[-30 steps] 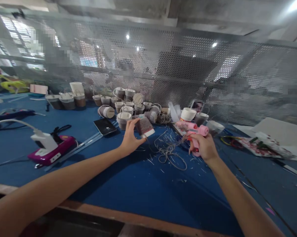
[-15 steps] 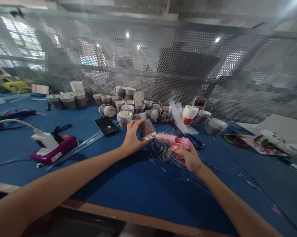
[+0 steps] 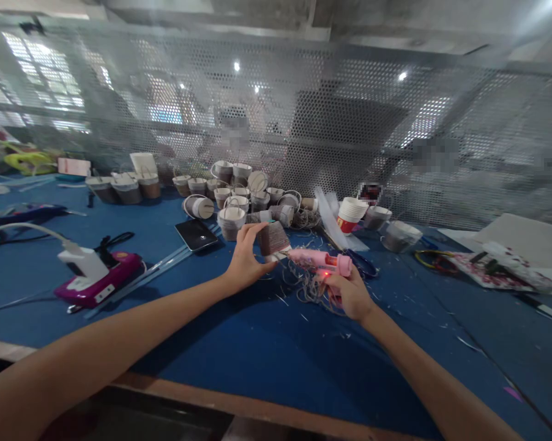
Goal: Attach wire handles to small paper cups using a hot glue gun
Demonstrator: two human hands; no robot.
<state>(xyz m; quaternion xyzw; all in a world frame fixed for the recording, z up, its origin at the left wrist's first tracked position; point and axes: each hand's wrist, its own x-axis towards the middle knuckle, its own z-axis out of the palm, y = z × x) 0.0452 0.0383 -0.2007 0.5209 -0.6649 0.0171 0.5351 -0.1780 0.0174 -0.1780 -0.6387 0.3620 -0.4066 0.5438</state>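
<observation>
Your left hand (image 3: 245, 262) is closed on a small brown-wrapped cup (image 3: 271, 237), fingers over its near side and thumb beneath, holding it tipped on its side just above the blue table (image 3: 239, 361). Your right hand (image 3: 348, 295) is clamped round the grip of a pink glue gun (image 3: 319, 260). The gun's nozzle points left at the lower rim of the cup; whether it touches the rim, you cannot tell from here. A red light glows on the gun close to your fingers. Under the gun lies a tangle of twine (image 3: 309, 286), with short offcuts scattered about it. Behind the cup, a heap (image 3: 239, 196) of similar cups sits against the mesh screen (image 3: 303, 122). A phone (image 3: 196, 234) lies flat just to the left of your left hand. A stack (image 3: 349, 214) of white paper cups stands to the right of the heap. Well to the left, a magenta box (image 3: 99, 278) carries a white plug on top.
</observation>
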